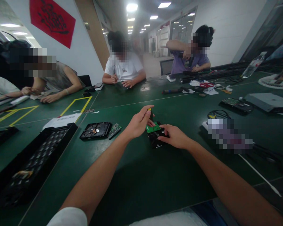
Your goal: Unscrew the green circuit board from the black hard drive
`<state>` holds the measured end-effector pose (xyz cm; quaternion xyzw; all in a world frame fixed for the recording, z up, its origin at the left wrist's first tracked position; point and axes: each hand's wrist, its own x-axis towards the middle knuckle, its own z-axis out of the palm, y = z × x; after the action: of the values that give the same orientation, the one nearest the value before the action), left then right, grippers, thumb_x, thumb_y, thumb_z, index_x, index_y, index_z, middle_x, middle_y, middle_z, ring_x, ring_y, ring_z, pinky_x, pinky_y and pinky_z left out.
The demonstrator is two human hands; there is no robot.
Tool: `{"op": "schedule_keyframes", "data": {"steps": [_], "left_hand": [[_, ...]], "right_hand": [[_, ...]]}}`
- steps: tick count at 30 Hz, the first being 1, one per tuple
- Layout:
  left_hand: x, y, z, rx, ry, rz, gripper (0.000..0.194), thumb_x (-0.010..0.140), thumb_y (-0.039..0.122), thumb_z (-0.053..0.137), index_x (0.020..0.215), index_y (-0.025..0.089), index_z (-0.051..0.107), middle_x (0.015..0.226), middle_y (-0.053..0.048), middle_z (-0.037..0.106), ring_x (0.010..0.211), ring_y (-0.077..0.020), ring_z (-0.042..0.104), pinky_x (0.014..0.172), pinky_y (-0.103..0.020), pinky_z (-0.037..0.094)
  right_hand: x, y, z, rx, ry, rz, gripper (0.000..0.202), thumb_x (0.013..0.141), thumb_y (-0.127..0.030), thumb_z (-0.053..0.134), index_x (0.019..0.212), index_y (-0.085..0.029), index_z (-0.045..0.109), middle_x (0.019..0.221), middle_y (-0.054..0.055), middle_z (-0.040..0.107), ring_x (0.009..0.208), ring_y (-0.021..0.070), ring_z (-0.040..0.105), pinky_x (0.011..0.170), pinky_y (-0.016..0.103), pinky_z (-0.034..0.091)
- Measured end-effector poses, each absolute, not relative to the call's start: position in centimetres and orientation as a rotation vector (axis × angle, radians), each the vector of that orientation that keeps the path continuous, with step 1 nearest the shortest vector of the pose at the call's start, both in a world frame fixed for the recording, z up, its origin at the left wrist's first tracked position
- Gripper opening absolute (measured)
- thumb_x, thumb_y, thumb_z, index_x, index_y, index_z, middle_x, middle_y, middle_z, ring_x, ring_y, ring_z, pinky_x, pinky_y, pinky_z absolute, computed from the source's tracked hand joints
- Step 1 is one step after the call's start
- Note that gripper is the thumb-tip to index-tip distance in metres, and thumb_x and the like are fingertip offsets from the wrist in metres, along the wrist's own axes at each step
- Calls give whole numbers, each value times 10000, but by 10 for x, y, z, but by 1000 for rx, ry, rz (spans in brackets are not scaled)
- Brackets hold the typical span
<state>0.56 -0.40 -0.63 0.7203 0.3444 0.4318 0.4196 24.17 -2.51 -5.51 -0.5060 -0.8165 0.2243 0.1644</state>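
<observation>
A black hard drive with a green circuit board on it lies on the green table in front of me. My left hand is closed around a screwdriver with a yellow-topped dark handle, held upright over the board. On the drive's right side rests my right hand, its thumb and fingers gripping the edge. Left of my hands sits another opened drive, next to a loose circuit board.
A long black tray stands at the left. On the right are a drive, a grey box, cables and a blurred purple object. A bottle stands farther back. Three people sit across the table.
</observation>
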Motion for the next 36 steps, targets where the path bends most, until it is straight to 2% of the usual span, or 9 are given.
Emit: {"op": "schedule_keyframes", "data": {"steps": [3,7,10,15,25,27,32,36], "left_hand": [[5,-4,-5,1831,890,1075,407,1112,503,434,1412,240,517,1073,-48,671,728,-127,760,673,-251,637],[3,-3,-3,1938,976,1087,325,1078,502,528,1233,220,574,940,-10,659,687,-126,741,614,-224,598],[2,-4,-2,1980,1033,1114,317,1037,519,601,1114,214,564,913,0,660,657,-123,729,581,-214,569],[3,-7,0,1970,1099,1123,353,984,528,679,1034,217,520,913,2,677,601,-128,722,533,-217,538],[4,-7,0,1937,1030,1092,336,982,502,683,1026,224,498,866,17,660,655,-154,744,579,-243,567],[4,-7,1,1943,1025,1090,314,991,493,672,1066,223,528,869,15,665,652,-147,739,585,-241,571],[3,-6,0,1965,1023,1049,339,1021,429,630,1310,260,578,803,32,655,656,-149,744,614,-243,597],[2,-5,-2,1919,984,1037,309,1038,428,603,1294,255,583,828,14,673,649,-155,748,600,-253,608]], "right_hand": [[242,-25,-54,-1452,-2327,633,613,929,-469,748,1446,-174,598,970,60,675,841,214,618,714,325,407],[242,-25,-54,-1436,-2333,631,575,931,-457,748,1419,-183,613,970,54,674,833,207,606,711,321,404],[243,-24,-55,-1424,-2341,611,570,928,-451,752,1405,-173,613,968,54,672,843,211,600,736,331,413],[244,-23,-60,-1405,-2342,610,592,937,-476,740,1420,-164,599,982,55,669,851,214,599,745,341,422],[245,-23,-61,-1415,-2328,639,594,930,-482,750,1427,-190,605,988,53,673,836,210,598,731,339,419],[245,-23,-60,-1415,-2326,634,591,930,-481,746,1428,-197,604,982,50,673,832,209,598,726,336,419],[244,-23,-59,-1426,-2337,627,601,928,-480,741,1427,-177,604,965,46,666,820,202,601,719,327,414],[244,-22,-58,-1430,-2340,616,608,929,-482,738,1433,-170,601,946,43,661,812,200,598,712,321,406]]}}
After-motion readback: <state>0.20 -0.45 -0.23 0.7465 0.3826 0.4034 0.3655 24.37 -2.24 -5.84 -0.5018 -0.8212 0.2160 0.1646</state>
